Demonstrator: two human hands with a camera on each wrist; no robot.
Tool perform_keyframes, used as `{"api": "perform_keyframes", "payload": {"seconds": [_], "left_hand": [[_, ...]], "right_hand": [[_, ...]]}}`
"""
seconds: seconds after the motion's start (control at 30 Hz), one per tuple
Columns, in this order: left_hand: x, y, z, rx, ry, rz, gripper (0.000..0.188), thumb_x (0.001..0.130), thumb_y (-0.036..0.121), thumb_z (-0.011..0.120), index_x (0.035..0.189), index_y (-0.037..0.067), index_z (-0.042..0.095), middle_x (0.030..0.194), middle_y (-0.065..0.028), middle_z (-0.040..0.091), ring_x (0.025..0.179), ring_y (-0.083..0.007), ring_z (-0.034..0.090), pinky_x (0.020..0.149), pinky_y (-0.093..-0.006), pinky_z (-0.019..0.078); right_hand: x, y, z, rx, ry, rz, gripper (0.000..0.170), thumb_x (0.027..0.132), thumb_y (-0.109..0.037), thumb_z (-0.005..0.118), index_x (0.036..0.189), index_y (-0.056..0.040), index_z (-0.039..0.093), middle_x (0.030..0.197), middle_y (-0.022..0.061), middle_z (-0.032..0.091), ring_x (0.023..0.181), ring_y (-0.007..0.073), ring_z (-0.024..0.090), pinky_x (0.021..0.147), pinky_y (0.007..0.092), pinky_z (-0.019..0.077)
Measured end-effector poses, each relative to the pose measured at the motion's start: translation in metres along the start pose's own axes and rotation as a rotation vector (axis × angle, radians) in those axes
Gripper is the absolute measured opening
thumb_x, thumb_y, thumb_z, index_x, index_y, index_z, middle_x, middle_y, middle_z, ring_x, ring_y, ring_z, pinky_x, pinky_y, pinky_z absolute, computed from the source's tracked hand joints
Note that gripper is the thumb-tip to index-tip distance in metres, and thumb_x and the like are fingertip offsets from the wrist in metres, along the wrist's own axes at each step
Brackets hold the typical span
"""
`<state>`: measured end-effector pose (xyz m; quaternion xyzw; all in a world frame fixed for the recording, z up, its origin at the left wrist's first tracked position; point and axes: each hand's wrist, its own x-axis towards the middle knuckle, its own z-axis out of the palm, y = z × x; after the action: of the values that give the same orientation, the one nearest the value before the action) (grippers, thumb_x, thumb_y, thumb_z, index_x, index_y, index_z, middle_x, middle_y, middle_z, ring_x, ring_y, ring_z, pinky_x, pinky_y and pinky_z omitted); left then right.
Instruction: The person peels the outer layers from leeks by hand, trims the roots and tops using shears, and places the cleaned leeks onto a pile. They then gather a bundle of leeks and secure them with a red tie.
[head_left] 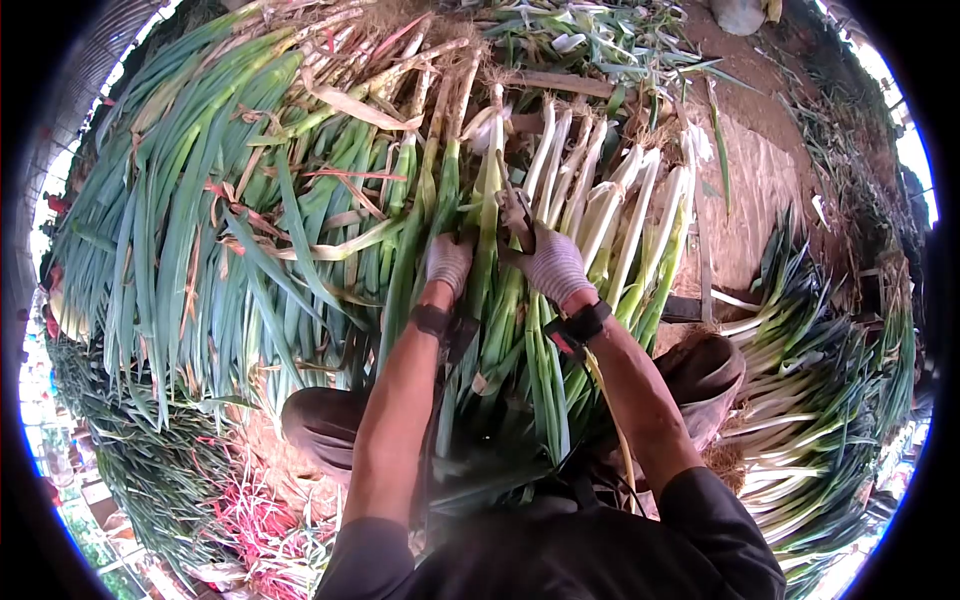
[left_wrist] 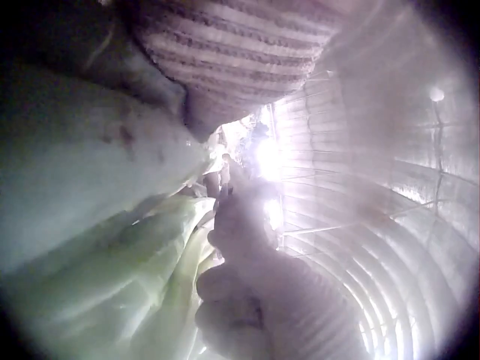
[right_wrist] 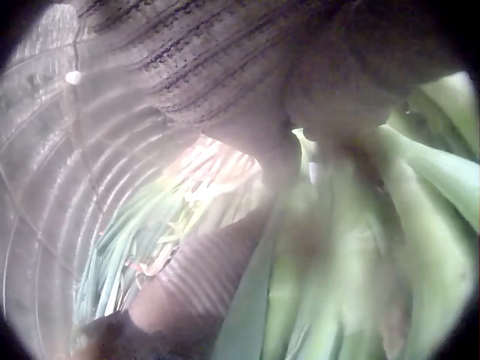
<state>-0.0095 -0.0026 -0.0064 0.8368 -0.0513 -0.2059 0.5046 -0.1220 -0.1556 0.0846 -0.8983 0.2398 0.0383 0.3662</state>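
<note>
In the head view my left hand (head_left: pixel 450 262), in a striped knit glove, grips a thick green onion (head_left: pixel 485 205) among the stalks in front of me. Its curled fingers are partly hidden behind the leaves. My gloved right hand (head_left: pixel 556 266) holds a dark air blow gun (head_left: pixel 520 220), its thin nozzle angled up beside that stalk. Both hands are close together, low over the row. In the left wrist view a pale stalk (left_wrist: pixel 90 165) lies right beside the left glove, with the right hand (left_wrist: pixel 277 307) across from it. Green leaves (right_wrist: pixel 330 262) fill much of the right wrist view.
A big heap of untrimmed green onions (head_left: pixel 190 220) lies to the left. White-stemmed onions (head_left: pixel 600 220) line up just right of my hands. More onions (head_left: pixel 800 400) are stacked at the right. A yellowish hose (head_left: pixel 615 420) runs along my right forearm. Wooden boards (head_left: pixel 750 190) lie beyond.
</note>
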Motion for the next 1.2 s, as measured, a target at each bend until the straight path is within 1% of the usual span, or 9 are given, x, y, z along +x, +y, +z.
{"api": "perform_keyframes", "payload": {"seconds": [0.07,0.17,0.27,0.77,0.87,0.97,1.07,1.1,1.2], "left_hand": [[-0.005,0.006,-0.004,-0.031,-0.037,-0.007,0.057,0.088,0.047,0.062,0.094,-0.009,0.068,0.079,-0.0286,0.066,0.073,-0.0344,0.067,0.068,-0.0428,0.0483],[-0.001,0.006,-0.008,0.069,-0.097,-0.035,0.052,0.089,0.042,0.066,0.102,-0.008,0.067,0.078,-0.0151,0.067,0.070,-0.0160,0.053,0.068,-0.0367,0.0465],[-0.006,0.007,-0.008,0.040,-0.049,0.135,0.055,0.085,0.044,0.067,0.099,-0.009,0.068,0.082,-0.0259,0.068,0.076,-0.0297,0.068,0.070,-0.0420,0.0487],[-0.011,0.010,-0.001,-0.016,-0.033,0.047,0.054,0.082,0.044,0.070,0.108,-0.003,0.069,0.095,-0.0236,0.070,0.090,-0.0370,0.068,0.080,-0.0403,0.0502],[-0.012,0.008,-0.002,0.009,-0.035,0.072,0.054,0.081,0.045,0.071,0.108,-0.002,0.069,0.095,-0.0231,0.070,0.090,-0.0371,0.068,0.081,-0.0409,0.0504],[-0.015,0.014,0.000,0.039,-0.041,0.055,0.053,0.081,0.042,0.073,0.104,-0.006,0.069,0.090,-0.0181,0.071,0.079,-0.0244,0.065,0.077,-0.0379,0.0495],[-0.020,0.020,0.000,0.108,-0.019,0.051,0.055,0.080,0.045,0.072,0.105,-0.004,0.069,0.090,-0.0203,0.071,0.083,-0.0294,0.068,0.078,-0.0390,0.0500],[-0.021,0.022,0.000,0.150,-0.013,0.043,0.055,0.080,0.046,0.072,0.105,-0.004,0.069,0.091,-0.0208,0.071,0.085,-0.0309,0.068,0.079,-0.0394,0.0501],[-0.027,0.030,0.001,0.218,0.008,0.026,0.057,0.079,0.048,0.072,0.106,-0.002,0.069,0.095,-0.0221,0.071,0.091,-0.0343,0.068,0.080,-0.0402,0.0503]], "right_hand": [[0.016,0.006,0.006,-0.004,0.017,0.010,0.054,0.075,-0.043,0.076,0.105,0.0000,0.062,0.091,0.0252,0.068,0.090,0.0415,0.065,0.079,0.0472,0.0508],[0.032,0.000,0.003,-0.021,0.035,0.003,0.052,0.077,-0.043,0.076,0.103,0.0002,0.063,0.088,0.0242,0.067,0.087,0.0416,0.065,0.076,0.0455,0.0501],[0.060,0.010,0.011,-0.029,0.084,-0.038,0.052,0.077,-0.044,0.075,0.102,-0.0001,0.064,0.089,0.0242,0.067,0.087,0.0411,0.065,0.077,0.0454,0.0501],[0.155,0.018,-0.016,-0.077,0.123,0.060,0.057,0.072,-0.047,0.077,0.104,-0.0009,0.067,0.098,0.0227,0.069,0.095,0.0380,0.066,0.085,0.0426,0.0509],[0.146,0.020,-0.014,-0.017,0.112,-0.008,0.057,0.073,-0.048,0.076,0.101,0.0003,0.067,0.095,0.0226,0.069,0.093,0.0375,0.066,0.083,0.0415,0.0508],[0.131,0.026,-0.011,0.061,0.115,-0.111,0.058,0.073,-0.050,0.075,0.096,0.0029,0.065,0.090,0.0224,0.068,0.086,0.0348,0.066,0.080,0.0413,0.0502],[0.115,0.029,-0.019,0.049,0.035,0.019,0.056,0.074,-0.049,0.075,0.096,0.0017,0.065,0.086,0.0205,0.067,0.083,0.0311,0.066,0.078,0.0404,0.0497],[0.102,0.033,-0.016,0.110,0.064,-0.061,0.053,0.075,-0.046,0.075,0.095,0.0016,0.065,0.084,0.0186,0.066,0.079,0.0294,0.065,0.076,0.0402,0.0495],[0.050,0.026,-0.027,0.101,-0.005,0.020,0.049,0.080,-0.042,0.075,0.100,0.0013,0.063,0.085,0.0152,0.067,0.077,0.0269,0.065,0.074,0.0391,0.0509]]}}
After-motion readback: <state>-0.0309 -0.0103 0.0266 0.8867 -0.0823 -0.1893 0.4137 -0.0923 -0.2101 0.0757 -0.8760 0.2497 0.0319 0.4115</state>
